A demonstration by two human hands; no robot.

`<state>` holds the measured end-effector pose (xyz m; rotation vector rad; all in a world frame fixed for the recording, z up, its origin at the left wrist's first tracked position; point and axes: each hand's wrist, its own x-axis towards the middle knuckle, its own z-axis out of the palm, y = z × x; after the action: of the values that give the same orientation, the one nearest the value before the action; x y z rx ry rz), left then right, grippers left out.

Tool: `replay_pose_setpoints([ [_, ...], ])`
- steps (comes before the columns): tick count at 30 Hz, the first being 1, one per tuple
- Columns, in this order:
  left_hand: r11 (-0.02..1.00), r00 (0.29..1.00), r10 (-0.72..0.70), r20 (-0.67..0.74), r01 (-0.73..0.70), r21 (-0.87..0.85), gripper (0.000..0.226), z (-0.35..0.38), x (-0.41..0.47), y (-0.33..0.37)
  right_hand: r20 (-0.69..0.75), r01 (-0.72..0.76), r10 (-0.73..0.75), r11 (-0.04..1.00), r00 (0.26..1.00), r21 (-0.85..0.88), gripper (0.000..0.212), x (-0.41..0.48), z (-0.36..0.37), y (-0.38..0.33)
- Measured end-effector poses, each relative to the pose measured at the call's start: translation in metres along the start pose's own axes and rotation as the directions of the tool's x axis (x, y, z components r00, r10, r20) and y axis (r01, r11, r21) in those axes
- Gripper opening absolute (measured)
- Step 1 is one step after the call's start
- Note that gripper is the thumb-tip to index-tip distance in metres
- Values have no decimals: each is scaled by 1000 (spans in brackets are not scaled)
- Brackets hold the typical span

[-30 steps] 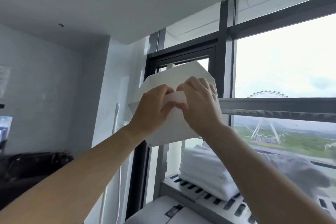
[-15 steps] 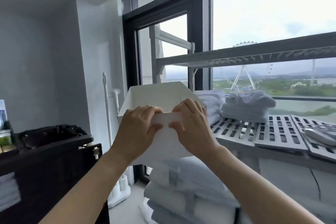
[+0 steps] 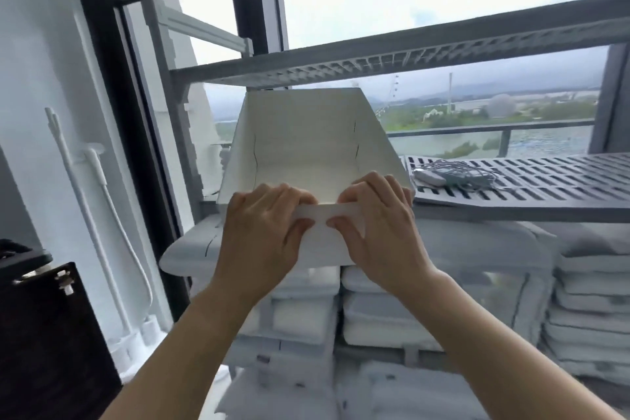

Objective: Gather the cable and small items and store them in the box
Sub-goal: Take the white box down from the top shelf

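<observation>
A white open box (image 3: 306,133) is held in front of me, its opening facing up and towards me; its inside looks empty. My left hand (image 3: 262,235) and my right hand (image 3: 381,232) both grip the box's near wall, thumbs on the outside. To the right, on the slatted grey shelf (image 3: 545,181), lies a bundled grey cable (image 3: 467,172) with a small pale device (image 3: 428,177) beside it.
An upper slatted shelf (image 3: 409,58) runs above the box. Stacks of folded white linen (image 3: 375,317) fill the space below the shelf. A dark cart (image 3: 44,334) stands at the lower left, and white poles (image 3: 99,215) lean on the wall. Windows lie behind.
The box has come down from overhead to shelf height and now tilts its opening towards me. My view has dropped, so the cable on the shelf is in sight.
</observation>
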<state>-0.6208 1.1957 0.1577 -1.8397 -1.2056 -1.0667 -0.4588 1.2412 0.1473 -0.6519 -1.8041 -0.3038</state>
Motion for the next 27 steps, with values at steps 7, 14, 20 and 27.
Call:
replay_pose_setpoints([
  [7, 981, 991, 115, -71, -124, -148, 13, 74, 55, 87, -76, -43, 30, 985, 997, -169, 23, -13, -81, 91],
  [14, 940, 992, 105, -66, -121, -320, 19, 183, 104, 196, -44, -91, 82, 950, 996, -298, 23, -38, -165, 215],
  [20, 913, 994, 99, -42, -108, -394, 15, 272, 141, 280, -35, -123, 118, 922, 992, -368, 27, -56, -222, 320],
  [27, 893, 994, 100, -47, -111, -436, 15, 355, 184, 335, -60, -134, 120, 907, 991, -399, 27, -59, -252, 421],
])
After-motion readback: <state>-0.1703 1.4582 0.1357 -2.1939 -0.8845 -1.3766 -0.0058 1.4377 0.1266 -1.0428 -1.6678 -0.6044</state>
